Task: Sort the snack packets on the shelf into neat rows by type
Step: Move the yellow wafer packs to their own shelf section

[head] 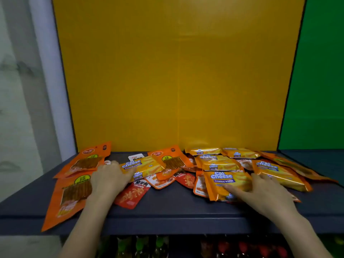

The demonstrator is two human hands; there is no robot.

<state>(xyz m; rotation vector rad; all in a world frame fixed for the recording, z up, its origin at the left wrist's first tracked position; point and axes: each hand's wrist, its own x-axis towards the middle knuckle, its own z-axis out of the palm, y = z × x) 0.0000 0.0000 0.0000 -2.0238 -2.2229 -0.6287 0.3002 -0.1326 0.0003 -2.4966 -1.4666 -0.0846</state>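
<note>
Snack packets are lying jumbled across the shelf (176, 207). The left hand (109, 180) is resting flat near the left edge, its straight fingers touching a yellow wafer packet (143, 163). The right hand (266, 194) is pressing spread, straight fingers on the front wafer packet (225, 183), right of the middle. An orange packet (72, 194) is overhanging the front left corner.

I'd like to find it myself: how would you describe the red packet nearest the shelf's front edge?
Start at the dark grey shelf below the yellow back panel. Just right of the left hand, a red packet lies flat near the front edge. Unlike the orange packs and yellow packs around it, it is bright red with a white band on top.
</note>
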